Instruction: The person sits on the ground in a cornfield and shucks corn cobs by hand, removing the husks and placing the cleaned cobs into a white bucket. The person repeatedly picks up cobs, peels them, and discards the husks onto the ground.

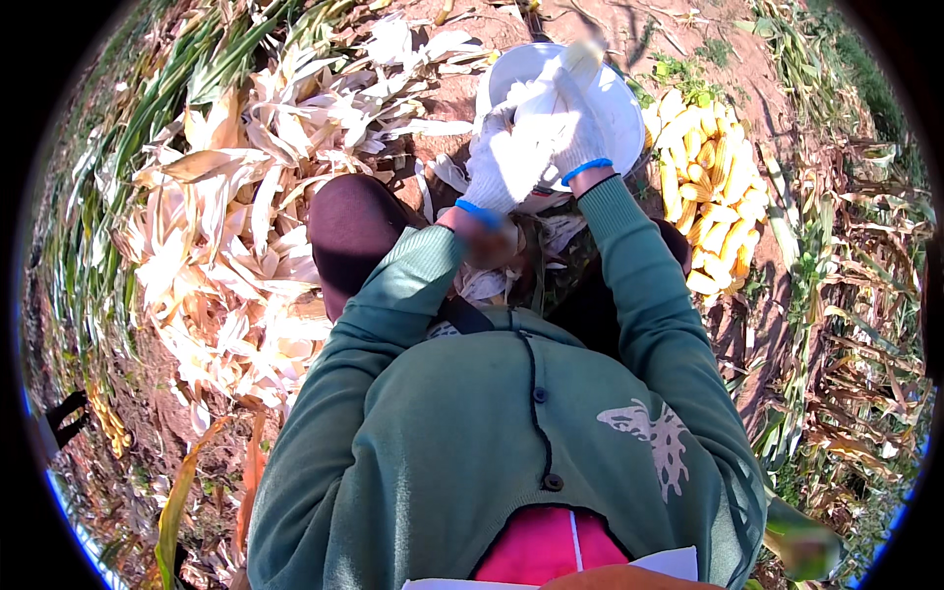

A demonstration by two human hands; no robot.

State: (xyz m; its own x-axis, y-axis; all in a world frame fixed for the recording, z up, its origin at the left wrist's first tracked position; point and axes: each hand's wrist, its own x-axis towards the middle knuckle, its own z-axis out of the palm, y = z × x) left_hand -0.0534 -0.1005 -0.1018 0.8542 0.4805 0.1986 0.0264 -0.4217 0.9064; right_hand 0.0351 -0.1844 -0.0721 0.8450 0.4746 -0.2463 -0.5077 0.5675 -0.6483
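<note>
Both hands wear white knit gloves with blue cuffs and meet over a white tub (pixel 626 120) between the knees. My left hand (pixel 503 160) is closed at the near left of an ear of corn (pixel 582 65), whose pale, husk-covered end sticks out beyond the fingers. My right hand (pixel 578 136) is wrapped round the same ear from the right. Bright sunlight washes out the gloves, so single fingers are hard to make out. Most of the ear is hidden inside the two hands.
A heap of dry pale husks (pixel 231 261) spreads over the ground at the left. Husked yellow corn ears (pixel 713 187) lie piled right of the tub. Cut stalks (pixel 846 285) cover the far right, green leaves (pixel 147 128) the left edge. My knee (pixel 356 236) stands beside the husks.
</note>
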